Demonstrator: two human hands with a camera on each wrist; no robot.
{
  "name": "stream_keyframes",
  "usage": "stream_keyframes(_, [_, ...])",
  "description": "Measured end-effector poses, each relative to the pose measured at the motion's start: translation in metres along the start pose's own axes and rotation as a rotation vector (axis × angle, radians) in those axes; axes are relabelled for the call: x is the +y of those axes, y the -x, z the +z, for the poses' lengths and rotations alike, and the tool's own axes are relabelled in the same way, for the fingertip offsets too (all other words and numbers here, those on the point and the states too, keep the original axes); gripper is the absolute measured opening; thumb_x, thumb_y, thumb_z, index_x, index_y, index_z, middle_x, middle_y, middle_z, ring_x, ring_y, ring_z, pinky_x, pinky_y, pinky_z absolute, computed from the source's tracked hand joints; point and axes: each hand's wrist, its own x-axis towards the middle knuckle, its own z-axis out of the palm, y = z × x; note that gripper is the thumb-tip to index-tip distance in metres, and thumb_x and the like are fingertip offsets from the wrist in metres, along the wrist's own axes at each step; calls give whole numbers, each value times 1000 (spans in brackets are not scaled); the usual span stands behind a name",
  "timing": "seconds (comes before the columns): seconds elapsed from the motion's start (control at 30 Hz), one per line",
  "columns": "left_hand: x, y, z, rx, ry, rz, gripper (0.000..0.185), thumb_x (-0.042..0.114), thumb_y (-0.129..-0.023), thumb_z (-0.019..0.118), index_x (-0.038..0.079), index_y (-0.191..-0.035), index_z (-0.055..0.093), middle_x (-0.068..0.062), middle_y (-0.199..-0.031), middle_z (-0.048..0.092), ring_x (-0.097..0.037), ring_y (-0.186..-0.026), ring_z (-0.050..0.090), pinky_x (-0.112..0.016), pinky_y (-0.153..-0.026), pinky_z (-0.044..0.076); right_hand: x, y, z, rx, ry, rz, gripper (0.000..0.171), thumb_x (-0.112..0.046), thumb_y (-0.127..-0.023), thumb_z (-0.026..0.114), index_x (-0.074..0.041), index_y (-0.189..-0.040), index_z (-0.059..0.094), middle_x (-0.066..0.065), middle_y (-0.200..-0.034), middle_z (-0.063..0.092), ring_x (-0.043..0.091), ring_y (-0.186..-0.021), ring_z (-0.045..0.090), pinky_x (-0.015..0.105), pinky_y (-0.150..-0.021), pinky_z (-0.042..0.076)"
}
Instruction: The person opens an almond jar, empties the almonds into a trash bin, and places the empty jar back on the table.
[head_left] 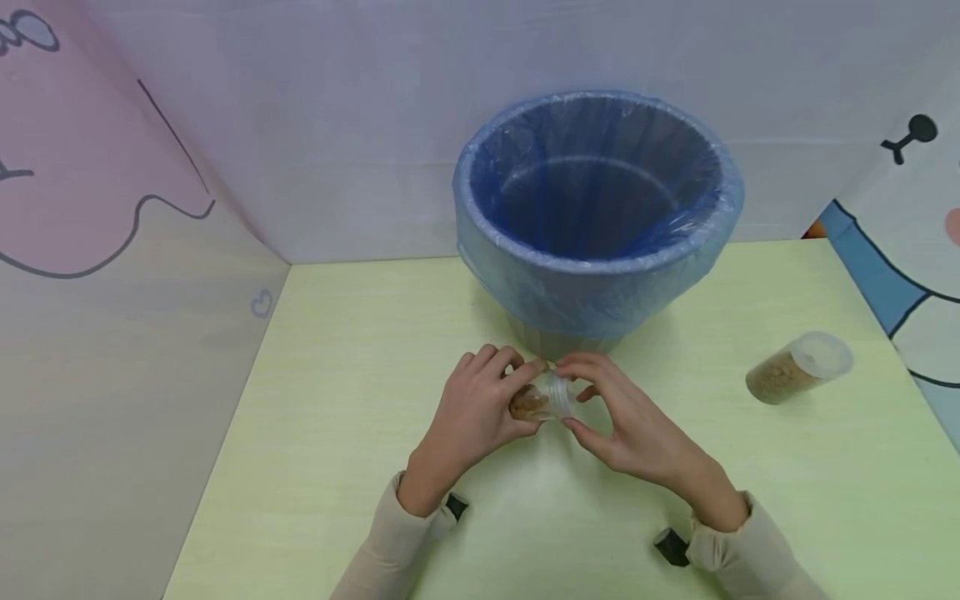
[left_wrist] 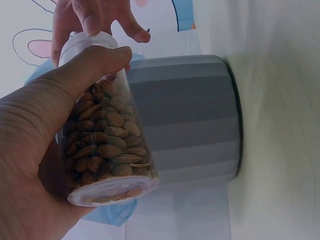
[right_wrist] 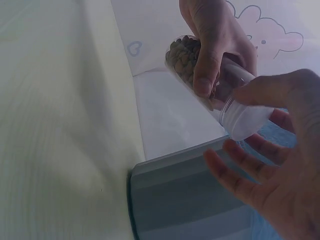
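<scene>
Centrally, the left hand curls round the body of a clear jar of almonds, holding it sideways just above the table. Beside it, the right hand pinches the jar's white lid with thumb and fingertips. Just beyond both hands stands a grey bin with a blue liner. Well to the right of the right hand lies a second jar.
</scene>
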Motion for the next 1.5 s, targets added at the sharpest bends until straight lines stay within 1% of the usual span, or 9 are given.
stream_keyframes(0.2, [1,0,0,11,-3,9,66,44,-65,98,25,-124,74,4,-101,65,-18,-89,58,-30,-71,46,3,3,0,-22,-17,38,89,-5,-84,84,-5,-157,33,16,-155,43,23,-135,51,35,-90,59])
stream_keyframes(0.33, [2,0,0,7,-1,14,68,45,-64,98,25,-124,74,3,-102,65,-18,-90,58,-31,-72,46,3,5,0,-10,-10,111,77,-12,-92,80,-10,-156,37,10,-150,50,19,-123,59,33,-87,59])
stream_keyframes(0.47, [1,0,0,4,0,11,68,45,-64,98,25,-124,74,4,-102,65,-18,-91,58,-31,-72,46,2,5,0,14,-7,142,66,-12,-93,79,-12,-150,46,4,-144,56,17,-110,64,33,-84,59])
stream_keyframes(0.73, [1,1,0,-2,9,2,68,45,-64,98,26,-125,74,4,-102,65,-18,-91,58,-31,-73,47,2,3,0,24,-71,73,70,-2,-88,80,-9,-149,47,6,-144,55,14,-119,59,32,-85,60])
stream_keyframes(0.9, [0,1,0,-7,14,0,68,45,-64,98,26,-125,74,4,-103,66,-18,-91,59,-31,-72,47,1,2,0,13,-88,65,71,0,-86,81,-9,-148,47,8,-145,53,15,-127,56,34,-87,61])
stream_keyframes(1.03, [0,0,0,-6,14,2,68,45,-64,98,25,-125,74,3,-103,66,-18,-92,59,-31,-72,46,1,2,0,9,-84,57,72,1,-85,81,-8,-147,47,10,-146,52,18,-130,55,35,-89,61])
stream_keyframes(1.2, [0,-1,0,-8,12,4,67,45,-64,98,26,-125,74,3,-102,66,-18,-91,59,-30,-72,46,1,3,0,9,-75,34,71,4,-84,81,-5,-145,47,14,-147,50,21,-133,53,32,-92,60])
stream_keyframes(1.3, [0,-1,0,-10,9,4,68,45,-64,98,26,-125,74,3,-102,66,-18,-91,59,-30,-72,46,1,2,0,6,-69,14,70,6,-83,81,-2,-144,47,16,-148,49,23,-134,52,36,-92,61])
stream_keyframes(1.5, [0,0,1,-4,11,3,67,46,-65,98,26,-124,75,4,-102,65,-17,-91,59,-30,-72,46,1,2,0,-10,-41,-2,73,2,-83,83,-1,-145,45,18,-150,45,26,-136,50,37,-93,60])
